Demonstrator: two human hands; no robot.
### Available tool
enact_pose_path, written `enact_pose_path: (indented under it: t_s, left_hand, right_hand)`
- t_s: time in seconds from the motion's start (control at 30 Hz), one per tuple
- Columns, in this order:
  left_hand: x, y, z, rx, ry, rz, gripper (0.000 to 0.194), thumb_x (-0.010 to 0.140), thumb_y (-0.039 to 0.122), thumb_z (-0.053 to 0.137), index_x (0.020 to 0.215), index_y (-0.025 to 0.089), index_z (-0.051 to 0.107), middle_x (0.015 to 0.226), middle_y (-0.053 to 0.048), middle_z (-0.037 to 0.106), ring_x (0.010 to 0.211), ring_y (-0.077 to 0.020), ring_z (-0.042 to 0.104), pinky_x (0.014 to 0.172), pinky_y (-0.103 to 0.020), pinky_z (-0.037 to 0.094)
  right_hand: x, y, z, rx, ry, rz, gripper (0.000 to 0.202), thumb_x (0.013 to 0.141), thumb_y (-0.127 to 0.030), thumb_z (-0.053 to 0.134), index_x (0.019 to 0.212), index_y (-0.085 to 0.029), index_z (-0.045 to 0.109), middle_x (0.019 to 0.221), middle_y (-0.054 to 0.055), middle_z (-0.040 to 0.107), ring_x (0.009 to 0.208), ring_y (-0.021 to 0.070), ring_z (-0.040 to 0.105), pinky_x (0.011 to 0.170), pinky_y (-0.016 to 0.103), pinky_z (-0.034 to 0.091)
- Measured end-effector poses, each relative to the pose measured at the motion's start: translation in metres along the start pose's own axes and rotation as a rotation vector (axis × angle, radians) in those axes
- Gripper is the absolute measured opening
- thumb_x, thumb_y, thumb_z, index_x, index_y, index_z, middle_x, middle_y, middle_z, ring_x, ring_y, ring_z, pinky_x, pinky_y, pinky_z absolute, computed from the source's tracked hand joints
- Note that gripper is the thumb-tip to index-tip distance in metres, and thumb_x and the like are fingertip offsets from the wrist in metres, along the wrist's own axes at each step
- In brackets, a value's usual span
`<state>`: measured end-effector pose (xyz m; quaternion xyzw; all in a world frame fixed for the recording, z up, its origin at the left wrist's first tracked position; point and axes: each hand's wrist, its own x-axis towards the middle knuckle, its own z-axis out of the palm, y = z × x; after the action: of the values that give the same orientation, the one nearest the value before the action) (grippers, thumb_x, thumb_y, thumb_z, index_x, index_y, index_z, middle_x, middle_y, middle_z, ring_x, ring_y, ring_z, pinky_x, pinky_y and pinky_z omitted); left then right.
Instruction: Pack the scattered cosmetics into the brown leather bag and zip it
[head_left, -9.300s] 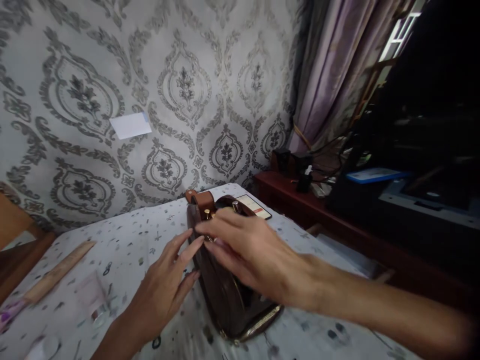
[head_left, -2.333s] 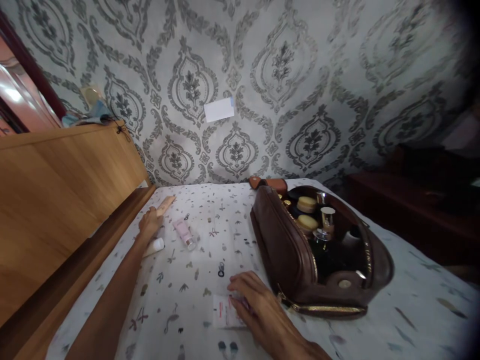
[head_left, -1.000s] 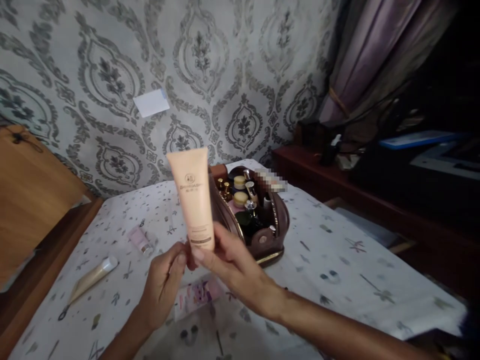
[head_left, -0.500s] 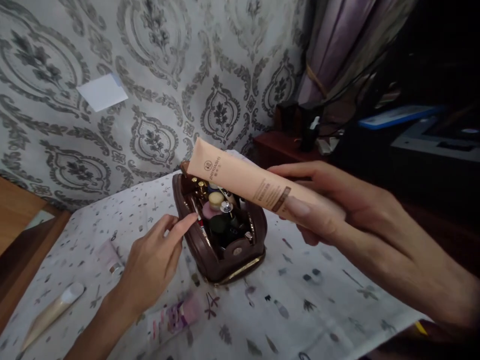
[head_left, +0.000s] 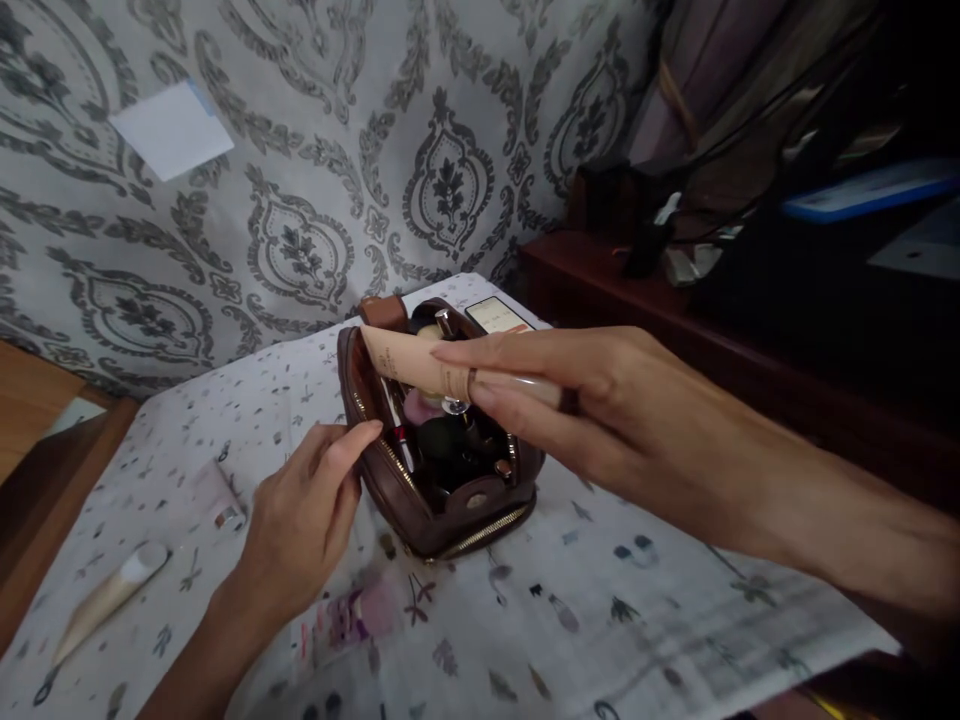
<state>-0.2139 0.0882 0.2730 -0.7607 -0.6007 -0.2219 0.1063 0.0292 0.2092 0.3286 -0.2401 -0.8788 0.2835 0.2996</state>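
Note:
A brown cosmetic bag [head_left: 390,490] lies unzipped on the patterned cloth. Inside it are a white pen-like stick [head_left: 398,425], a pink round item [head_left: 421,407] and several dark containers. My left hand [head_left: 304,510] pinches the bag's left rim, its fingers curled against the outer wall. In my right hand [head_left: 570,385] is a peach squeeze tube [head_left: 412,362], held by its cap end between thumb and fingers. The tube's flat end points left, over the bag's opening, and hides part of the contents.
On the cloth [head_left: 495,620] lie a pink-and-purple tube [head_left: 356,615], a pale pink tube [head_left: 217,495] and a cream-coloured tube [head_left: 109,600]. A phone [head_left: 499,315] lies behind the bag. Patterned wallpaper [head_left: 300,250] rises behind; dark red furniture [head_left: 600,290] stands at right.
My right hand has brought the peach tube down and left, from above the bag to its opening. My left hand stays at the bag's rim. The view has shifted slightly.

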Motion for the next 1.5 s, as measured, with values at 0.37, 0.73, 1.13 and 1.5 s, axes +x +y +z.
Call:
enact_pose_path:
  t_s: [0.37,0.73,1.13,1.5]
  left_hand:
    - [0.0,-0.003,-0.001,0.001,-0.009,0.012,0.041,0.097,0.011,0.038,0.136,0.025,0.043,0.104,-0.004,0.059,0.077,-0.0136,0.059,0.059,-0.024,0.044]
    - [0.002,-0.004,0.002,-0.053,0.03,0.045,0.042,0.096,0.011,0.042,0.135,0.025,0.044,0.101,-0.003,0.055,0.084,-0.0158,0.058,0.067,-0.026,0.046]
    - [0.001,-0.007,0.005,-0.129,0.053,0.048,0.041,0.097,0.012,0.042,0.135,0.025,0.045,0.1,-0.003,0.054,0.087,-0.0164,0.058,0.072,-0.028,0.047]
    - [-0.001,-0.007,0.008,-0.235,0.056,0.008,0.041,0.097,0.014,0.04,0.136,0.026,0.044,0.104,-0.005,0.055,0.094,-0.0183,0.058,0.078,-0.032,0.05]
  right_hand:
    - [0.015,-0.01,-0.001,0.317,-0.06,0.228,0.031,0.093,-0.029,0.054,0.119,-0.023,0.071,0.088,0.003,0.068,0.074,0.0155,0.062,0.058,0.023,0.048]
    - [-0.008,-0.042,0.012,0.601,-0.103,0.493,0.028,0.091,-0.026,0.056,0.117,-0.022,0.066,0.065,-0.002,0.058,0.053,0.0097,0.054,0.044,0.019,0.038]
    - [0.01,-0.041,0.042,0.608,-0.166,0.674,0.025,0.084,-0.022,0.066,0.103,-0.023,0.048,0.059,-0.009,0.05,0.043,0.0077,0.05,0.037,0.016,0.038]
    - [0.03,-0.04,0.049,0.356,-0.202,0.641,0.027,0.078,-0.023,0.067,0.087,-0.023,0.042,0.054,-0.01,0.048,0.039,0.0094,0.05,0.038,0.019,0.038]
